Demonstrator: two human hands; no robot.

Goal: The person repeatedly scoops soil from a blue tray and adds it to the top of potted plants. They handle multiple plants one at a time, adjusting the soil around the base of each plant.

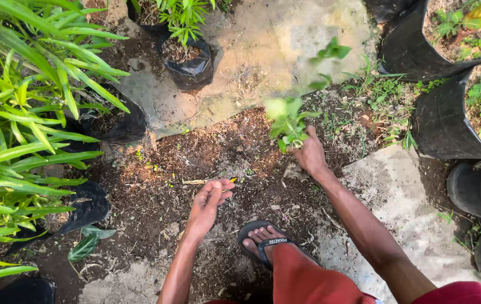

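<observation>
- Right hand [310,153]: fingers closed around the base of a small green leafy seedling [289,121]. The seedling is upright, its leaves spreading above the fist, over the far edge of the dark soil patch [218,163].
- Left hand [208,204]: held palm-up with the fingers spread and relaxed, gripping nothing. It hangs just above the soil patch, near its centre.
- A thin pale twig [195,182] lies on the soil just beyond the left fingertips; contact cannot be determined.
- The person's foot in a black rubber flip-flop sandal [263,242] stands on the soil between the two forearms, below a red garment.
- Small black plastic grow bag [190,67] filled with soil and a green plant stands at the top, on a flat pale stone slab [285,39].
- Large black plastic grow bags [448,121] with weeds line the right edge.
- Long-leaved green plants [15,129] in further black bags fill the left side.
</observation>
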